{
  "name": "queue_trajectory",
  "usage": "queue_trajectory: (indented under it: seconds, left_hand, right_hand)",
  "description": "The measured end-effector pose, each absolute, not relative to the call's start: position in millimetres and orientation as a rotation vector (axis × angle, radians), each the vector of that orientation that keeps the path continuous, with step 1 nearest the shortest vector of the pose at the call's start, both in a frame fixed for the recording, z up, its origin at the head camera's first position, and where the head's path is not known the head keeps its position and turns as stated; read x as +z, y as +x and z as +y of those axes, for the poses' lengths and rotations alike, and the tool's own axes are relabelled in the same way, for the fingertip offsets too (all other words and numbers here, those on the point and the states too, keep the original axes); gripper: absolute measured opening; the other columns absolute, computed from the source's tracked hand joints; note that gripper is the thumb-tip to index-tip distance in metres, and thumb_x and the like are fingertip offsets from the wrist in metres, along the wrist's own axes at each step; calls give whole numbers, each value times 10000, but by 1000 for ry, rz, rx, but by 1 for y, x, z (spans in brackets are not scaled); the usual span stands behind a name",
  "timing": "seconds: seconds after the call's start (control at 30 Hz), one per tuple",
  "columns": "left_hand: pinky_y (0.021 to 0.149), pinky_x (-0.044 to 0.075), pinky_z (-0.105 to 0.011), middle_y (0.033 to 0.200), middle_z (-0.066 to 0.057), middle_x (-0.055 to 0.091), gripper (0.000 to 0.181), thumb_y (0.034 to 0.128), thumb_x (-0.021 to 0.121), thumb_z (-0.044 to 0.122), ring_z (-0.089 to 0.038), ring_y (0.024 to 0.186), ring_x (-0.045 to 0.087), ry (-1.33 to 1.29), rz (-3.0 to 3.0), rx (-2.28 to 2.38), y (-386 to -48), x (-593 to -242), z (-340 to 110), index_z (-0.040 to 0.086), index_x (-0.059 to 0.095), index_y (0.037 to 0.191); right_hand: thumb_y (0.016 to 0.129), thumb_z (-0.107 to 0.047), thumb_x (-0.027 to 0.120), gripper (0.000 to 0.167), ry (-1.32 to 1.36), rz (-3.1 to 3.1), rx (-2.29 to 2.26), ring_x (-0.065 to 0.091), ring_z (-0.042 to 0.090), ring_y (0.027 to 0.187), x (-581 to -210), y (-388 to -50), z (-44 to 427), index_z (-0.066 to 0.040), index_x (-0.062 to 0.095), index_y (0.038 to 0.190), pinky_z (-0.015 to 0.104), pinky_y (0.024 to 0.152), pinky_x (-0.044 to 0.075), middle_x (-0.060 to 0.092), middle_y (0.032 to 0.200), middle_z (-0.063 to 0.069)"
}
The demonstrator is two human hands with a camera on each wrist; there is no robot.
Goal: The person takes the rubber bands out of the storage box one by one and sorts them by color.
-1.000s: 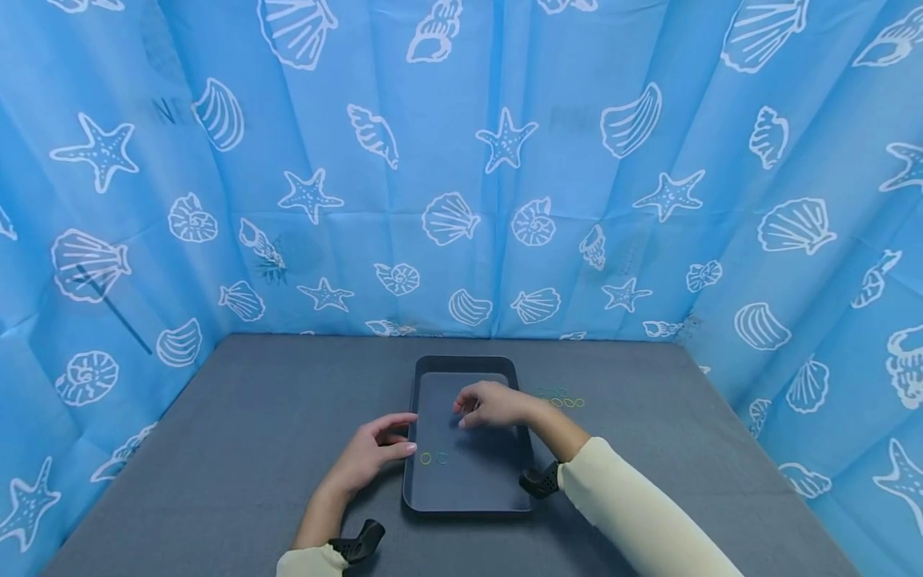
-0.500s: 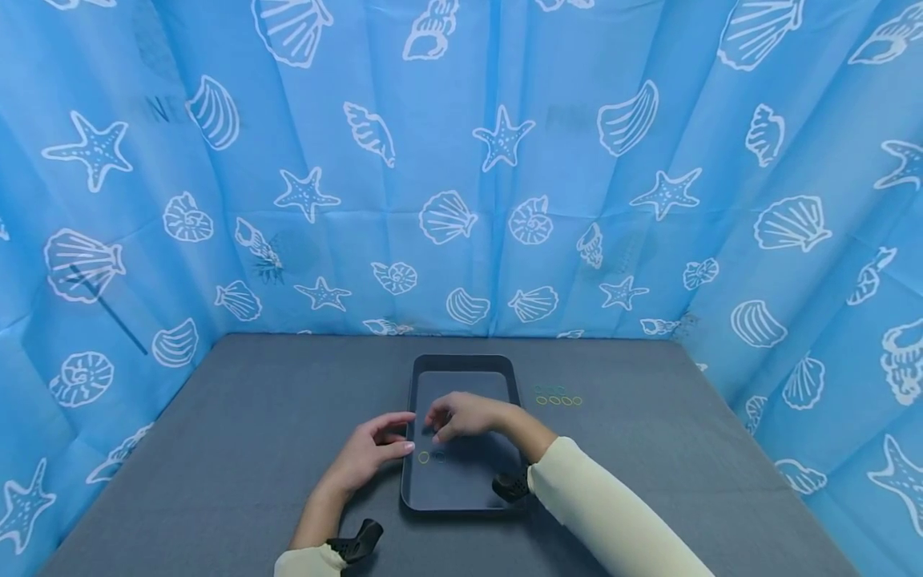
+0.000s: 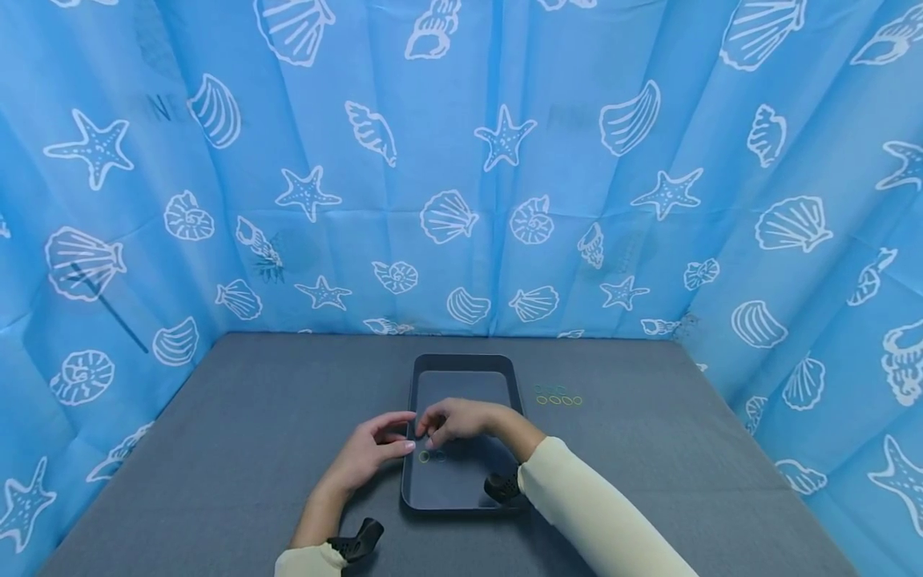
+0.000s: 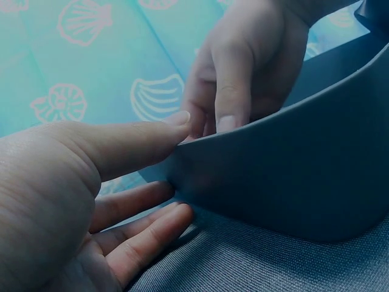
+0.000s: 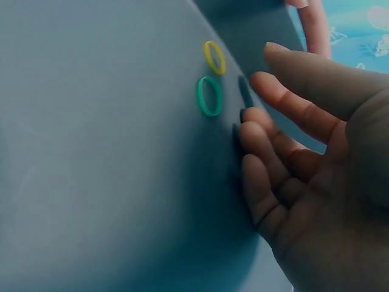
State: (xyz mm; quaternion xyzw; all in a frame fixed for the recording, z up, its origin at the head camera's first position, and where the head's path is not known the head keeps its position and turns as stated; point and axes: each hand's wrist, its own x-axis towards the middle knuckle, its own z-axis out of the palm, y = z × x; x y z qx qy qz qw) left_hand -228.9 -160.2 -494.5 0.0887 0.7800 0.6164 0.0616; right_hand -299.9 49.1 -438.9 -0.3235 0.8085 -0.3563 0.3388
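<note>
A dark grey rectangular tray [image 3: 469, 493] stands on the grey table. My left hand [image 3: 371, 450] rests at its left side, the thumb at the rim and other fingers [image 4: 152, 234] touching the outer wall. My right hand [image 3: 461, 421] reaches into the tray, fingertips down by the left wall. In the right wrist view its thumb [image 5: 316, 79] stands apart from the bent fingers, and nothing shows between them; what lies under the fingertips is hidden. A yellow band [image 5: 214, 58] and a green band [image 5: 209, 96] lie side by side on the tray floor near that hand.
Several yellow bands [image 3: 555, 400] lie in a row on the table right of the tray, with fainter green bands [image 3: 551, 389] behind them. A blue shell-print curtain [image 3: 461, 216] hangs behind the table and along both sides.
My right hand has moved left and lower within the tray, from its middle to near the left wall. My left hand stays at the tray's side. The two bands in the tray have not moved.
</note>
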Motion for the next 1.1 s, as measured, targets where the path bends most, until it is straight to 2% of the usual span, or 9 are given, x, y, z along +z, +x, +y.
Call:
queue_trajectory:
  seconds: [0.37,0.8,1.1]
  left_hand:
    - [872,493,-421,1304,-141,565,445,892,720,188,-255,1036,595,284,2304,1878,-230,-493,-160,114,601,1315]
    - [858,496,-427,1308,-161,562,459,882,734,197,-256,1033,600,256,2317,1887,-230,-491,-159,82,604,1307]
    - [867,494,-420,1322,-135,557,479,868,748,234,-249,1038,600,238,2312,1877,-231,-494,-160,118,607,1311]
  right_hand:
    - [896,-80,680,71,-864,2199,-833,513,116,734,-442,-295,39,-112,679,960,259,673,393,583,809,-26]
    - [857,7,704,97,-904,2271,-726,482,79,643,-442,-292,28,-60,668,797,217,616,365,598,724,-25]
    - [885,0,669,108,-928,2272,-674,482,75,646,-441,-291,29,-58,686,796,212,613,363,586,718,-43]
